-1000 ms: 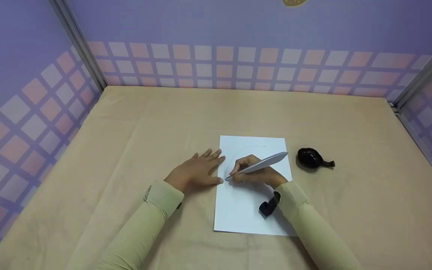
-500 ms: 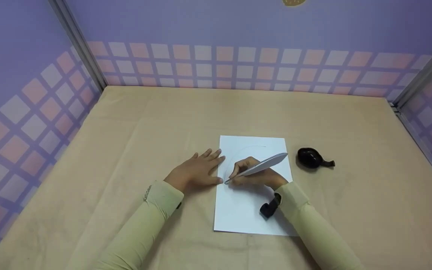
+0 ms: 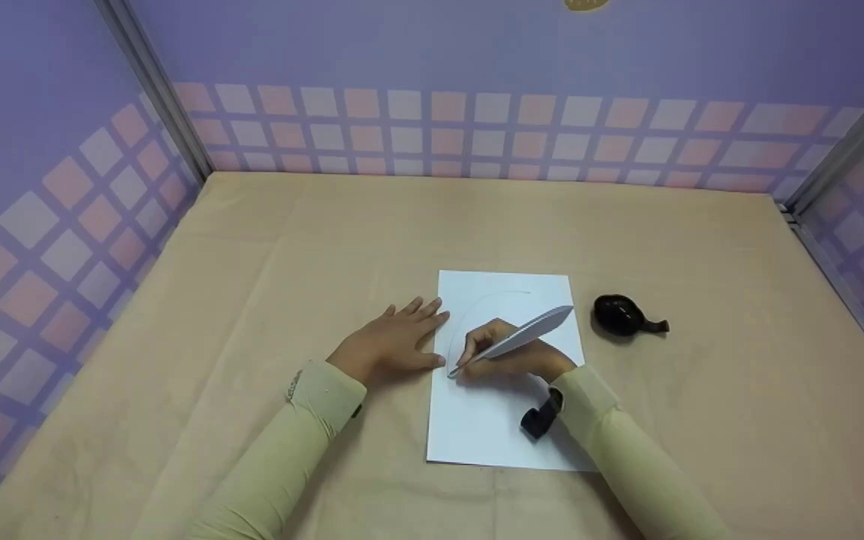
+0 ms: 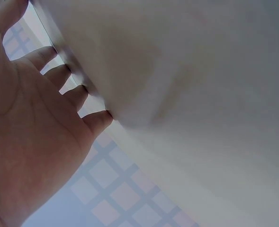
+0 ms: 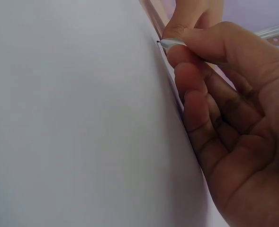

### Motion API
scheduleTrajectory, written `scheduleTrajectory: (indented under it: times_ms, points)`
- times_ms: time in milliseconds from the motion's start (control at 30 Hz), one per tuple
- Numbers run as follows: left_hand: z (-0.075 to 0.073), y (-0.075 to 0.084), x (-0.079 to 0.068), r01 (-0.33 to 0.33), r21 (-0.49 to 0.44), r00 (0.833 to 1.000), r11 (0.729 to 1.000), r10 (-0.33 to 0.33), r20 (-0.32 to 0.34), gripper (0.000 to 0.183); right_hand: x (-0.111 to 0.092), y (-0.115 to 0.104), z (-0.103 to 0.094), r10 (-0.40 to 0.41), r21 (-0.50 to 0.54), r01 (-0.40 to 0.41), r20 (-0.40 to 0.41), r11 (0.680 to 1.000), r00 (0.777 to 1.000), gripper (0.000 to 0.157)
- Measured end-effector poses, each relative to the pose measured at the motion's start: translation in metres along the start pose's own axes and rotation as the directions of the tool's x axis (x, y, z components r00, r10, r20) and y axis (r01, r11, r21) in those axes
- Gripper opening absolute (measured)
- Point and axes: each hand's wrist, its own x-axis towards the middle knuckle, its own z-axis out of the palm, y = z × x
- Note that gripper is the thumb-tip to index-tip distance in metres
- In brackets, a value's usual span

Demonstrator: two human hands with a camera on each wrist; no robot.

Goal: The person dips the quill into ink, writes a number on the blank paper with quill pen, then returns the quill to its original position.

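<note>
A white sheet of paper (image 3: 469, 435) lies on the cloth-covered table with a thin curved line drawn on its upper left part. My right hand (image 3: 505, 351) pinches a feather-shaped white pen (image 3: 531, 330), its tip on the paper at the lower end of the curve. In the right wrist view, the thumb and forefinger hold the pen (image 5: 171, 43) near its dark point, and the other fingers curl under. Spread flat, my left hand (image 3: 391, 341) rests at the paper's left edge, fingertips on the margin. The left wrist view shows its palm (image 4: 30, 113) and fingertips touching the surface.
A glossy black rounded thing with a narrow neck (image 3: 621, 316) lies right of the paper. Beige cloth (image 3: 312, 225) covers the table, and tiled-pattern purple panels (image 3: 432, 52) stand behind and at the sides. A small black device (image 3: 541, 418) hangs under the right wrist.
My right hand has drawn the pen slightly down along the paper's left side, and the curved line has grown longer. The left hand has stayed in place.
</note>
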Motion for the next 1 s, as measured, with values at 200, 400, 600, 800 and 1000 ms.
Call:
scheduleTrajectory:
  times_ms: [200,400,600,800,1000]
  points:
    - [0.0007,0.0000,0.0002,-0.002,0.005,1.000,1.000,0.002,-0.008,0.078,-0.0025,-0.0034,0.0021,0.005,0.033,-0.006,0.024,0.999,1.000,0.009]
    - [0.0009,0.0008,0.0004,0.013,0.003,1.000,1.000,-0.013,-0.007,0.079,-0.0048,-0.0041,0.0035,0.009,0.050,-0.012,0.051,0.999,0.999,0.009]
    - [0.0024,-0.0004,0.0005,0.004,0.010,1.000,1.000,-0.003,-0.014,0.078,-0.0071,-0.0010,0.0055,0.046,0.006,-0.047,0.060,0.999,0.997,0.012]
    - [0.0020,-0.0008,0.0007,-0.009,0.014,1.000,1.000,0.010,-0.017,0.079,-0.0085,-0.0032,0.0075,0.055,-0.031,-0.052,0.099,0.998,0.994,0.012]
    - [0.0013,-0.0003,0.0004,-0.007,0.019,1.000,1.000,0.007,-0.019,0.078,-0.0096,-0.0051,0.0086,0.025,-0.019,-0.022,0.156,1.000,0.987,0.009]
